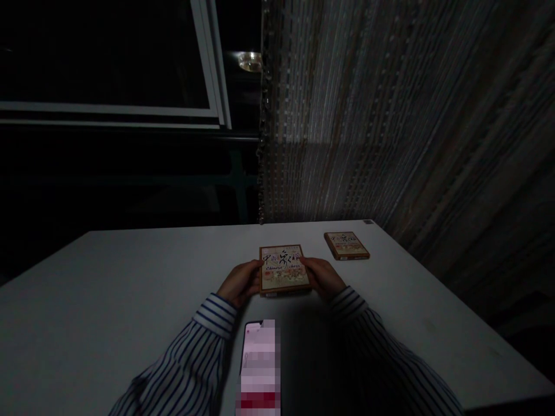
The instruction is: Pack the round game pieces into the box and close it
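A flat box labelled "Chinese chess" [285,269], cream with a brown border, is held face up near the middle of the white table. My left hand [243,282] grips its left edge, thumb on top and fingers at the side. On the opposite edge, my right hand [324,277] holds the box with its thumb at the upper right, the other fingers mostly hidden. Both sleeves are striped.
A second, similar box [347,245] lies on the table [143,289] at the back right. Close to me is a phone [259,370] with its screen lit. Behind the table hang string curtains [329,115], beside a dark window frame [212,69].
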A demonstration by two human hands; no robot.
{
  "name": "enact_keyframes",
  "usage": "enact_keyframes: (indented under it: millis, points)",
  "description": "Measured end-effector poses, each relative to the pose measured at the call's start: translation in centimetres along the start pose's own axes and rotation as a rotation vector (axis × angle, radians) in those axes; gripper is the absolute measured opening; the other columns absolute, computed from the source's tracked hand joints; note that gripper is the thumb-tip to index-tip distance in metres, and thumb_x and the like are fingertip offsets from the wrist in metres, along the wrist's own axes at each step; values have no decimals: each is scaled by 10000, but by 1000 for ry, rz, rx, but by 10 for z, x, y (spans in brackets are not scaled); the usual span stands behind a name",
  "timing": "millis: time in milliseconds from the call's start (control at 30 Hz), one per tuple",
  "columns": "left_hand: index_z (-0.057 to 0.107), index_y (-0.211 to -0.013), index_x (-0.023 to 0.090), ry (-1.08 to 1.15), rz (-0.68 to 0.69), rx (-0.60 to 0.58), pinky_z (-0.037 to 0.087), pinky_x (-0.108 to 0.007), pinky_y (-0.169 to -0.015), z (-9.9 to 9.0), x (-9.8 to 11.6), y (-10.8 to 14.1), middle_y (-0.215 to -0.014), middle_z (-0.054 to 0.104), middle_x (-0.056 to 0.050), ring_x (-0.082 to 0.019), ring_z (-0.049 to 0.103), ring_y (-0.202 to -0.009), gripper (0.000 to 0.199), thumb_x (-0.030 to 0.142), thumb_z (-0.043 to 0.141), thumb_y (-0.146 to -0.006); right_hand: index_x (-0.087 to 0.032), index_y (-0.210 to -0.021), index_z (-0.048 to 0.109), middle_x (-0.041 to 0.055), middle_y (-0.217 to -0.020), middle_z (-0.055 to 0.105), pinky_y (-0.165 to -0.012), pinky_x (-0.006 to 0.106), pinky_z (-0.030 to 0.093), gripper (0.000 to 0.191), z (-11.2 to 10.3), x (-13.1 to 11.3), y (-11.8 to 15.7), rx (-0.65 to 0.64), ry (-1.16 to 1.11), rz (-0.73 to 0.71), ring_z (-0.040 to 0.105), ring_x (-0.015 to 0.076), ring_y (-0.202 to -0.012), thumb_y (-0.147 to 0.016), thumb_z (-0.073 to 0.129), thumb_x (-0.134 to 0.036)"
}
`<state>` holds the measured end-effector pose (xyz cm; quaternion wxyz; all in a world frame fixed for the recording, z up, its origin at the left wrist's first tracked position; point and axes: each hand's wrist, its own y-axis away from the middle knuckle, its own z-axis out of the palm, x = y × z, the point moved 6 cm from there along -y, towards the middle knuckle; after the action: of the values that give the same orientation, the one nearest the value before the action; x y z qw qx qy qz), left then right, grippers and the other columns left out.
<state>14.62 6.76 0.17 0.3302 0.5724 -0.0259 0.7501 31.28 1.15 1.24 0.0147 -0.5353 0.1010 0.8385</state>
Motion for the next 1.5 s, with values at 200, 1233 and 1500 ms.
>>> enact_keyframes:
  millis: [200,1233,1500]
  points:
    - [584,-845,83,-45,12,-1,502,-200,-447,6,8,6,-757,662,-113,-143,629,-569,220,267,556,-727,-146,-690,614,72,-743,682,-671,294,509,156,-2,-4,3,-7,-40,-5,635,187,-713,-630,649,-286]
    - [595,-890,60,-39,18,-96,543,-252,-603,43,21,12,-829,673,-151,-184,653,-686,241,222,599,-712,-185,-764,539,21,-713,670,-632,280,521,260,-31,-35,24,223,-19,-107,637,160,-666,-575,703,-253]
    - [593,-866,70,-76,-4,-71,540,-258,-597,51,23,8,-831,675,-145,-187,653,-682,219,227,598,-713,-183,-751,539,16,-685,665,-627,289,516,267,-41,-40,23,189,-1,-94,634,163,-663,-565,713,-261]
